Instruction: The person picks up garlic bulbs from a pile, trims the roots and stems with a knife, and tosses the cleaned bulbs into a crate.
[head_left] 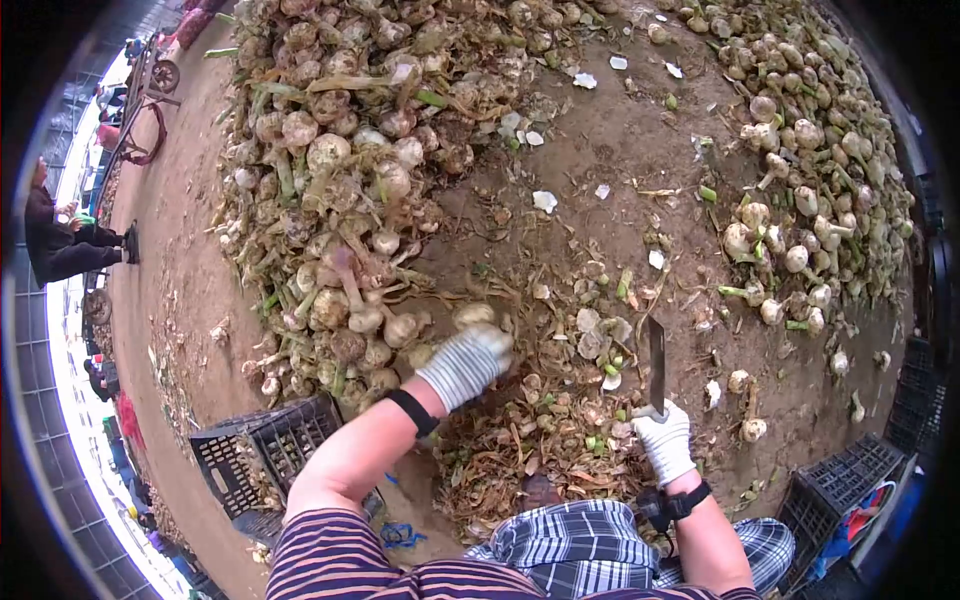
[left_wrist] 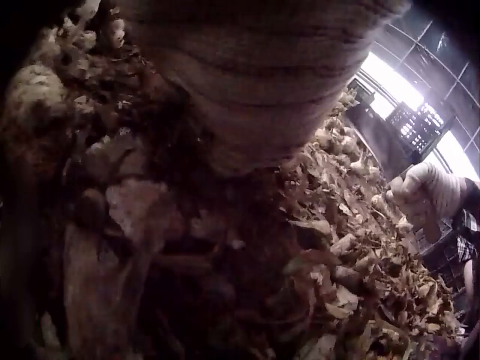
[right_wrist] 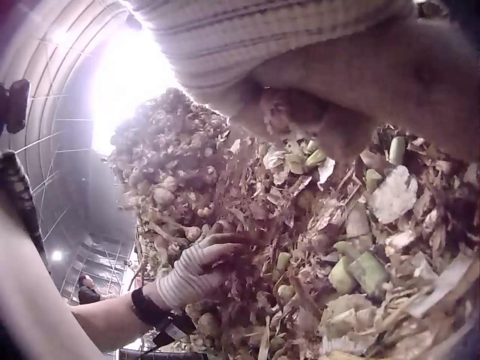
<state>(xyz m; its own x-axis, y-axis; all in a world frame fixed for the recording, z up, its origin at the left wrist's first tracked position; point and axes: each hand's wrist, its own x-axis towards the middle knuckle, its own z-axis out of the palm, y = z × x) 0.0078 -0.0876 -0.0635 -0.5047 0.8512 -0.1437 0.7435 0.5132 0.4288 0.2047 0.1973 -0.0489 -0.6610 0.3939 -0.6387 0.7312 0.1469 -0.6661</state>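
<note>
My gloved left hand (head_left: 465, 362) reaches to the near edge of a large heap of garlic bulbs (head_left: 330, 150) with stalks. A pale garlic bulb (head_left: 473, 315) lies just past its knuckles. In the right wrist view the left hand (right_wrist: 199, 274) has its fingers stretched out over dry leaves, with nothing seen in its grip. My gloved right hand (head_left: 665, 440) grips a knife (head_left: 657, 365), its long blade pointing away from me. The left wrist view shows the right hand (left_wrist: 429, 193) with curled fingers, beyond a mound of trimmings.
Trimmed leaves and stalk pieces (head_left: 550, 450) pile up before my lap. A second garlic heap (head_left: 800, 150) lies at right. Black crates stand at left (head_left: 240, 465) and right (head_left: 845, 490). Loose bulbs and white scraps dot the dirt floor (head_left: 620, 130). A person (head_left: 70, 230) is at far left.
</note>
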